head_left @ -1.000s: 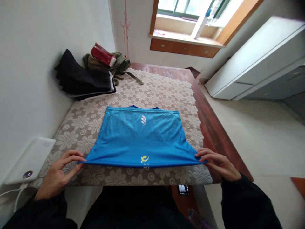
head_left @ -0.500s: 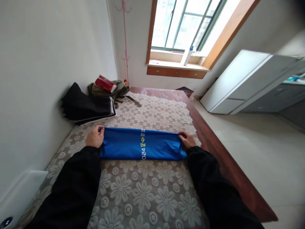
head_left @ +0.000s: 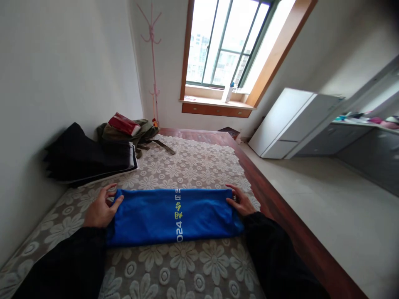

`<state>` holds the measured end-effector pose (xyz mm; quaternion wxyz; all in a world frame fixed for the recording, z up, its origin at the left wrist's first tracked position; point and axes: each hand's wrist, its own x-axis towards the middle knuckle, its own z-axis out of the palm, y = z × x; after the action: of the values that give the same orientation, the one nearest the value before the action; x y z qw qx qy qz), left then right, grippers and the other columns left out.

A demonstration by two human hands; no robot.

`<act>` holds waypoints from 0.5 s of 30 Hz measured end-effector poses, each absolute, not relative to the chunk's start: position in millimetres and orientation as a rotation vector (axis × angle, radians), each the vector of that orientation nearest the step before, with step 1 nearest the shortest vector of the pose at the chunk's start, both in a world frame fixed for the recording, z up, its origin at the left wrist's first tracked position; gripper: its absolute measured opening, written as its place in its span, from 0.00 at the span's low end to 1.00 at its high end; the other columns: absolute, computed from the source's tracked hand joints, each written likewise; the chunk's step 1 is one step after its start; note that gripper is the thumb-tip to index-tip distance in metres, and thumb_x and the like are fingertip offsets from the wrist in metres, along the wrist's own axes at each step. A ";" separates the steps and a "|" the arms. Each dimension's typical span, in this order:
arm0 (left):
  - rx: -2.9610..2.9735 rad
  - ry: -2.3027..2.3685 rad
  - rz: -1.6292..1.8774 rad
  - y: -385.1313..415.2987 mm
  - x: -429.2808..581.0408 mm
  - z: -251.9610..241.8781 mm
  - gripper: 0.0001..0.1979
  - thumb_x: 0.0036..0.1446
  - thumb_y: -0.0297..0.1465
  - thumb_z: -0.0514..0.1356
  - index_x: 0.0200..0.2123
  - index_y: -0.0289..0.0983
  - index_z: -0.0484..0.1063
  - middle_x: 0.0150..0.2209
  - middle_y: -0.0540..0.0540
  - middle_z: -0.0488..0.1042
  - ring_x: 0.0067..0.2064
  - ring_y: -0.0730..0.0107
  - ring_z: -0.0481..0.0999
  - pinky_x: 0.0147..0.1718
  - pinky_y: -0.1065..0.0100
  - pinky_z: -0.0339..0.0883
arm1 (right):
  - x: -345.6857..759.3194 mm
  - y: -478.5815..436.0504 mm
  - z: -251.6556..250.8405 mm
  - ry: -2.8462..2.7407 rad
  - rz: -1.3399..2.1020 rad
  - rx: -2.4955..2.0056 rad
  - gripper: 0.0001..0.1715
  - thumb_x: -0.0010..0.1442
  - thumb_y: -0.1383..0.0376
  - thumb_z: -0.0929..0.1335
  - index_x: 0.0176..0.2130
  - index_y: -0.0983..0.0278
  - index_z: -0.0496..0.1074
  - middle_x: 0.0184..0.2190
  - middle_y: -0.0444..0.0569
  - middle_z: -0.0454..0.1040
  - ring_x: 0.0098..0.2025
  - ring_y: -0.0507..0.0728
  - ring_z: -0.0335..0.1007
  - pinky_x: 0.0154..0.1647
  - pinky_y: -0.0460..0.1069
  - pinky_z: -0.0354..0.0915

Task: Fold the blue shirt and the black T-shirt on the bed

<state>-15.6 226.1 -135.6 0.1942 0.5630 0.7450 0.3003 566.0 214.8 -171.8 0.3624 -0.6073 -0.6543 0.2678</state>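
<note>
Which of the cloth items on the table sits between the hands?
The folded blue shirt, with yellow and white print, lying between left hand and right hand. The black pile and olive bundle lie farther back.

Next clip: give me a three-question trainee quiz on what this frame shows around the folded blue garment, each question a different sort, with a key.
1. True or false: the blue garment lies folded into a long band on the floral lace cloth.
2. Which hand rests at the garment's end nearer the wall?
A. left hand
B. right hand
3. Fill in: behind the garment, against the wall, sits a stack of ____ folded clothes.

Key: 1 true. 2 A. 3 black; an olive bag with a red box on it lies just beyond.
</note>
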 end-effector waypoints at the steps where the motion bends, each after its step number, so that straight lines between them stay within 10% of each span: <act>1: 1.588 2.072 0.839 226.3 -16.5 -137.3 0.34 0.62 0.48 0.61 0.69 0.44 0.66 0.53 0.44 0.84 0.35 0.63 0.81 0.39 0.63 0.73 | 567.2 214.3 -170.6 -1.689 0.709 -1.546 0.40 0.62 0.46 0.72 0.67 0.62 0.74 0.39 0.47 0.76 0.34 0.57 0.67 0.40 0.53 0.67; 5: 1.667 2.089 0.739 227.7 -17.6 -138.5 0.26 0.65 0.47 0.57 0.62 0.45 0.72 0.52 0.44 0.84 0.35 0.62 0.82 0.39 0.62 0.72 | 572.2 214.3 -161.1 -1.702 0.783 -1.514 0.28 0.60 0.42 0.72 0.43 0.61 0.86 0.41 0.53 0.76 0.47 0.64 0.74 0.54 0.58 0.71; 10: 1.596 2.007 0.754 234.6 -31.7 -142.2 0.27 0.63 0.47 0.57 0.63 0.48 0.70 0.57 0.47 0.84 0.43 0.56 0.87 0.46 0.61 0.77 | 575.7 208.5 -146.5 -1.651 1.150 -1.585 0.41 0.52 0.38 0.78 0.55 0.59 0.82 0.37 0.46 0.74 0.30 0.55 0.68 0.32 0.50 0.69; 15: 1.625 1.990 0.742 243.4 -47.4 -152.6 0.26 0.63 0.52 0.52 0.62 0.55 0.66 0.54 0.50 0.86 0.52 0.51 0.87 0.57 0.55 0.76 | 568.5 203.5 -144.4 -1.819 1.089 -1.622 0.32 0.50 0.47 0.79 0.51 0.58 0.85 0.44 0.49 0.80 0.46 0.62 0.76 0.52 0.55 0.72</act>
<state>-47.4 243.4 -152.6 0.2316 0.5912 0.7238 0.2700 568.5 203.5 -144.4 0.2338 -0.5907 -0.6626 0.3967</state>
